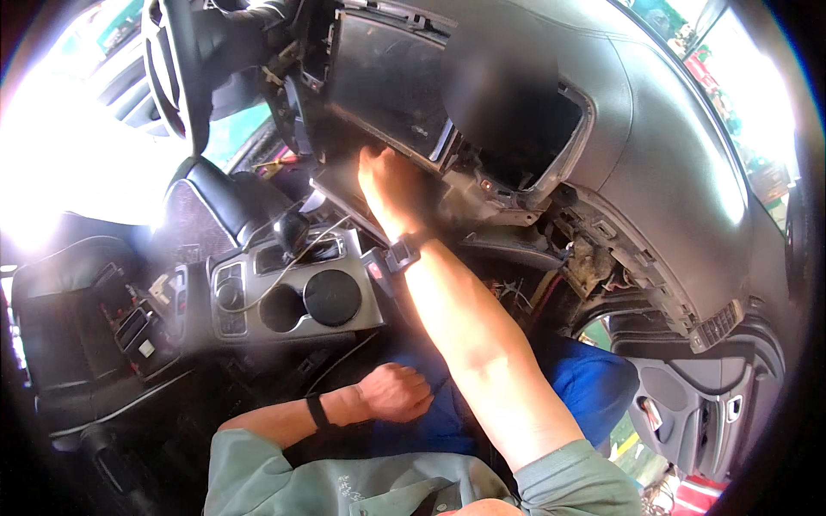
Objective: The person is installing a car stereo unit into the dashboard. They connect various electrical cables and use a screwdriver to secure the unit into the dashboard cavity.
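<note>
Just below the screen, right hand, grip unclear; left hand fisted.

Lettering check: nothing I can read. Pale, script-like marks on the chest of my grey-green shirt, between 6 and 7 o'clock from mid-view; strokes too small to make out. Button panel on the centre console, between 8 and 9 o'clock: any symbols blurred. Dash display screen, toward 12: dark, small pale mark low down, not legible. Dark square watch, near centre: no figures discernible.
</note>
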Available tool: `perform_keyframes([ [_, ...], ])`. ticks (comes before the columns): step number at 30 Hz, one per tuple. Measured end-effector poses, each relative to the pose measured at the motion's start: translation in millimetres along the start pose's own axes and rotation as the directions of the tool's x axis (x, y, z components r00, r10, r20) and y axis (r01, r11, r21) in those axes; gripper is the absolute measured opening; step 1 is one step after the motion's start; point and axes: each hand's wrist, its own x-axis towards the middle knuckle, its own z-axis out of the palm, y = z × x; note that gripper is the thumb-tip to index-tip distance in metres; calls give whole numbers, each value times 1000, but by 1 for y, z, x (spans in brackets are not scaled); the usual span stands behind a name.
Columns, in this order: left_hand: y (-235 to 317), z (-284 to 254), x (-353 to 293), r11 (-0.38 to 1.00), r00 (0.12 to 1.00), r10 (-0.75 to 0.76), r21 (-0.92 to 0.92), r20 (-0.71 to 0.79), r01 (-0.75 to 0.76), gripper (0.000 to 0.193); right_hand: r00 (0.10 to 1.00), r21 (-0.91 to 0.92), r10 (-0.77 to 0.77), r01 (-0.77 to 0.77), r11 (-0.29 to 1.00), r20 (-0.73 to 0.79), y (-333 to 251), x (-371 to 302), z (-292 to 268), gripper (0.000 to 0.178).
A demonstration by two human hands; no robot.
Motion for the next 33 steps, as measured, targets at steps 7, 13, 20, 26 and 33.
perform_keyframes([
  [7,-56,-145,62,870,836,-178,315,-519,380,4,963,383,-265,265,885,-53,11,-82,-58,36],
  [13,-164,-189,124,859,903,-259,345,-344,378,29,774,451,-465,262,853,429,77,-182,-171,24],
  [20,-248,-193,136,778,896,-435,462,-93,426,35,783,241,-142,-11,970,606,140,-192,-185,14],
  [26,-233,-214,147,942,949,-280,231,146,243,34,681,358,-349,135,924,643,135,-185,-178,14],
  [33,-230,-205,147,950,949,-250,241,194,201,33,589,366,-395,176,914,705,137,-183,-176,13],
])
